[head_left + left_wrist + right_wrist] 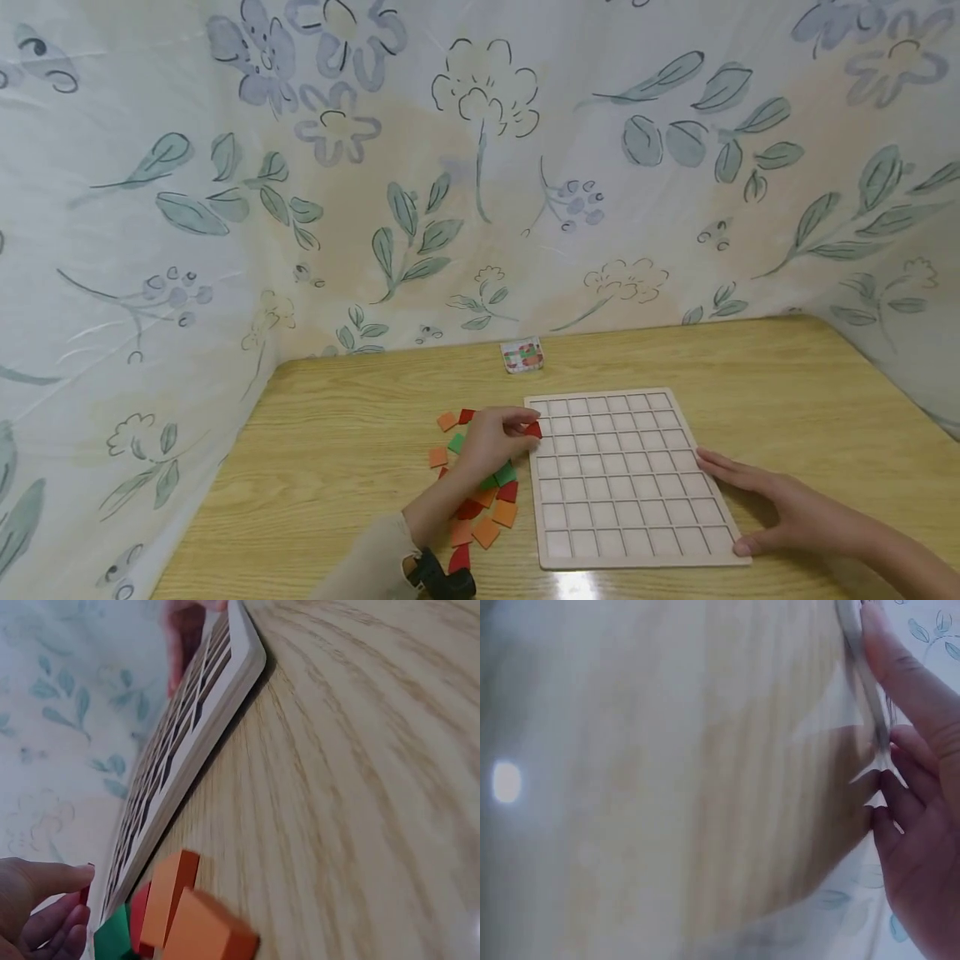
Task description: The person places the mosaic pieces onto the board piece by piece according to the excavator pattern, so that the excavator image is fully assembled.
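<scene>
My left hand [491,442] pinches a small red square tile [533,429] between thumb and fingers, at the upper left edge of a pale wooden grid board [637,561]. In the left wrist view the same tile [85,891] shows only as a thin red edge by the fingertips. Beneath and around the left forearm lie loose square tiles, among them an orange tile [486,532], a green tile [506,473] and a red tile [507,492]; the arm hides some. My right hand [787,508] rests against the board's right edge, thumb and fingers spread apart.
A small card with a coloured pattern [522,356] lies on the wooden table [360,433] behind the board. A floral cloth [480,167] hangs along the back and both sides. My left wrist wears a black strapped device [442,577].
</scene>
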The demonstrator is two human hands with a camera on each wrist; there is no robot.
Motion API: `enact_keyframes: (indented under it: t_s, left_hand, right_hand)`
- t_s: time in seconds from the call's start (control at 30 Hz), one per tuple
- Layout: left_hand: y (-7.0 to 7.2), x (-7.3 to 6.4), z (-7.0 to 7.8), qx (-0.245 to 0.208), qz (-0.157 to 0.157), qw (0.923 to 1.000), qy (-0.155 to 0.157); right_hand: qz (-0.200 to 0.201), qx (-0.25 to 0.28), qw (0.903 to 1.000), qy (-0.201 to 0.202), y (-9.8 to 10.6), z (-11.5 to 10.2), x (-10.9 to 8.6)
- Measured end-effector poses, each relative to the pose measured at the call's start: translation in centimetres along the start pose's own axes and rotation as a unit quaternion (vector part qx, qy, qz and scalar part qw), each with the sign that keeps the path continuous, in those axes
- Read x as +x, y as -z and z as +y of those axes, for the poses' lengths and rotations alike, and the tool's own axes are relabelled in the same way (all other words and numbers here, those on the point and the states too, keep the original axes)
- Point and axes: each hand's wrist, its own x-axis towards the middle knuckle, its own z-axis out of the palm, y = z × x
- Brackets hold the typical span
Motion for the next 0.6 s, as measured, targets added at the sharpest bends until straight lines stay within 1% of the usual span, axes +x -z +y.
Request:
enact_keyframes:
  t_s: [0.07,0.2,0.37,0.53,0.6]
  left_hand:
    - [-0.3,0.1,-0.1,0.003,-0.001,1.0000,-0.005]
    - [-0.8,0.0,-0.2,0.007,-0.003,1.0000,-0.003]
    - [-1.2,-0.2,-0.2,0.011,0.000,0.9999,-0.003]
    - [-1.5,-0.2,-0.4,0.017,0.004,0.9997,-0.018]
    - [-1.5,-0.2,-0.5,0.017,0.006,0.9997,-0.014]
  right_hand:
    - [-0.010,0.005,0.9999,0.003,0.2,0.1,0.1]
    - [-0.021,0.007,0.9997,0.010,0.4,0.1,0.3]
    - [-0.021,0.004,0.9996,0.015,0.4,0.2,0.4]
    - [-0.034,0.019,0.9992,0.000,0.4,0.2,0.4]
    - [-0.037,0.022,0.9991,-0.004,0.4,0.2,0.5]
